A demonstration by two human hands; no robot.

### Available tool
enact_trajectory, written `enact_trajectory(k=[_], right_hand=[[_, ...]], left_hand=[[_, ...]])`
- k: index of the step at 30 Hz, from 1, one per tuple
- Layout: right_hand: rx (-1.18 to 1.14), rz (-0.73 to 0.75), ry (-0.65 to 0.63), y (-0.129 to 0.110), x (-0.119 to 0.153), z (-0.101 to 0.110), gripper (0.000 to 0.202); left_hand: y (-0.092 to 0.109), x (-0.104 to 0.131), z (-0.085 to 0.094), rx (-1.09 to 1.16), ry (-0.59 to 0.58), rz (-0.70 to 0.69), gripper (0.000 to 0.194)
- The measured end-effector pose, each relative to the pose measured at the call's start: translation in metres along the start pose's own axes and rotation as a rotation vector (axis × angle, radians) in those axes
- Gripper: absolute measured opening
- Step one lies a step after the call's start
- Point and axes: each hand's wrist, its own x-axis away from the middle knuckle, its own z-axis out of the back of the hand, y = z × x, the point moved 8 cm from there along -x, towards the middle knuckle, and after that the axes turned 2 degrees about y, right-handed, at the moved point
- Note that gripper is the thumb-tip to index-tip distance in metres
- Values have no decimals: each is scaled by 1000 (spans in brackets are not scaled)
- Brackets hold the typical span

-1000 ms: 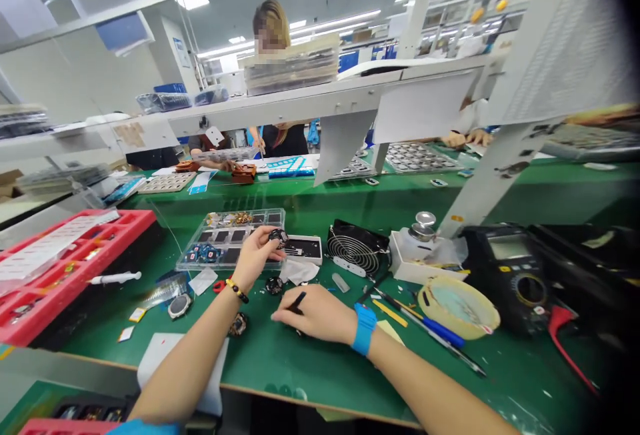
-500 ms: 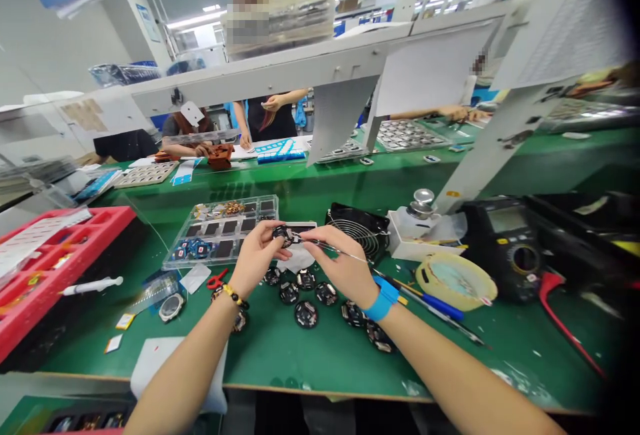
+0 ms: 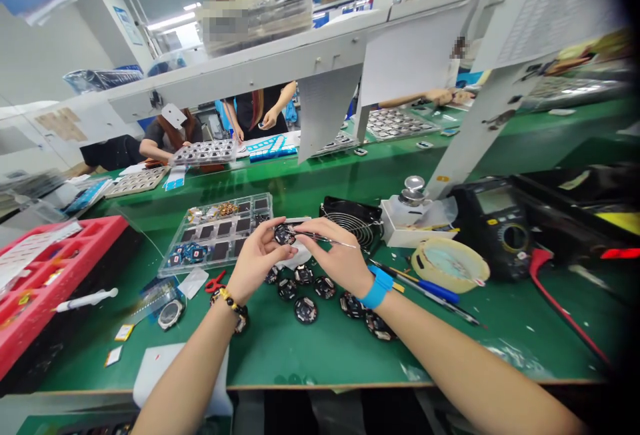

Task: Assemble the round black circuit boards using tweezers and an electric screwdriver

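Observation:
My left hand pinches a small round black part between thumb and fingers above the bench. It looks like a watch case with electronics inside. Thin metal tweezers are gripped in my right hand, their tips at the part's right side; exactly what they touch is too small to tell. Below my hands, several similar round black parts lie on the green mat. A clear compartment tray with dark squares, blue parts and gold-coloured pieces stands behind my left hand.
A black fan, white box, yellow bowl, pens and a multimeter sit on the right. A red tray, syringe and round watch-like piece are at left. Co-workers' hands work across the bench.
The view has shifted slightly. My hands stay together at the round part, with the tweezers now lying flatter. Across the bench, a co-worker now holds a clear tray of parts.

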Motion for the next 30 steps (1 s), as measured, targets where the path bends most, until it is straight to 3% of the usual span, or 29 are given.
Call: enact_trajectory(k=[17,30], right_hand=[[76,87,54,-4,1,4,12],[68,136,4,-3,4,1,17]], left_hand=[[1,-3,4,-47,45,5,67],[-1,-6,11,-85,76,-18,68]])
